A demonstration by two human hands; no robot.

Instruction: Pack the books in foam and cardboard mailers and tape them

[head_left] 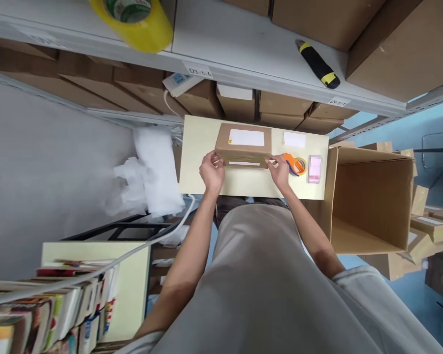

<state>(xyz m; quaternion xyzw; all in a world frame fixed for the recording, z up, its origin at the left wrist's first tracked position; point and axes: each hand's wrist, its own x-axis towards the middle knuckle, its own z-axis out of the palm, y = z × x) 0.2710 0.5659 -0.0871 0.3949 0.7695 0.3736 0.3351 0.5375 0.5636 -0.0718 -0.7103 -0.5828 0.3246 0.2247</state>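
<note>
A closed cardboard box (246, 153) with a white label (246, 137) on top rests on a pale yellow table (199, 182). On its front face a shiny strip runs across, and below it shows a white patch. My left hand (211, 172) grips the box's front left corner, fingers curled against the cardboard. At the front right corner, my right hand (279, 173) pinches the edge between thumb and fingers. Close beyond the right hand lies an orange tape dispenser (295, 164) with a roll of tape in it.
Right of the dispenser lies a phone (314, 169); a white label sheet (294, 139) is behind. A big open carton (371, 206) stands to the right. Above, a shelf holds a yellow tape roll (147, 29) and a utility knife (319, 65). White wrapping (158, 172) and books (77, 305) are left.
</note>
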